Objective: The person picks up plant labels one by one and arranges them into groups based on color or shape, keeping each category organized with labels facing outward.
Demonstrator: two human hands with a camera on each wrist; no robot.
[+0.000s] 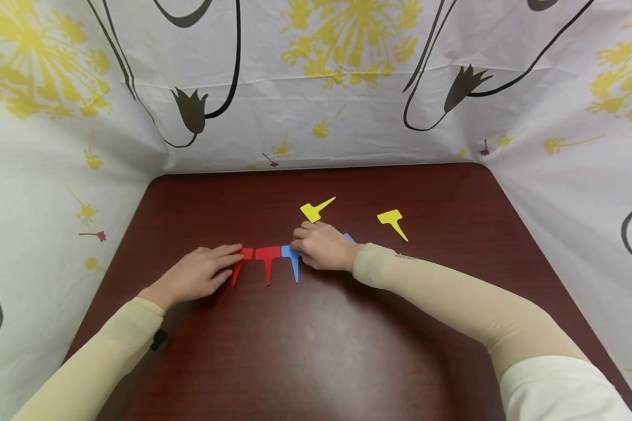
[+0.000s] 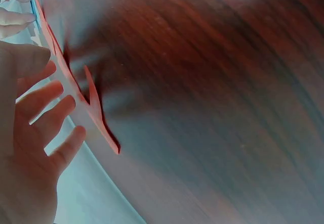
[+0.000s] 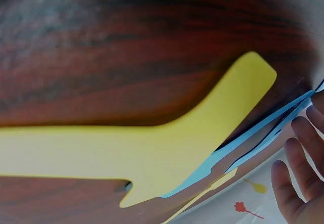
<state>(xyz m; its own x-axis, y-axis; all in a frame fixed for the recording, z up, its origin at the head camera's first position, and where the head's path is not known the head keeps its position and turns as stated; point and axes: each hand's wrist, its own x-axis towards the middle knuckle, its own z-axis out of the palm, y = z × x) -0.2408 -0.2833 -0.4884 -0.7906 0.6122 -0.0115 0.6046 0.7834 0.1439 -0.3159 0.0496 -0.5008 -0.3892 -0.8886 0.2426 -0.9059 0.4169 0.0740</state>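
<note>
In the head view, T-shaped plant labels lie in a row across the table. My left hand (image 1: pixel 197 272) has its fingers extended, fingertips on the leftmost red plant label (image 1: pixel 246 253). A second red plant label (image 1: pixel 268 253) lies just right of it. My right hand (image 1: pixel 323 245) rests with bent fingers at the right end of a blue plant label (image 1: pixel 293 263), covering part of it. Behind the right wrist shows a corner of another blue piece (image 1: pixel 349 238). The right wrist view has a yellow plant label (image 3: pixel 177 153) close to the camera, with the right fingers (image 3: pixel 304 166) spread beyond.
Two yellow plant labels, one (image 1: pixel 311 211) beyond the right fingers and one (image 1: pixel 392 217) farther right, lie toward the back of the dark red-brown table (image 1: pixel 316 351). Patterned cloth (image 1: pixel 316 140) hangs around the back and sides.
</note>
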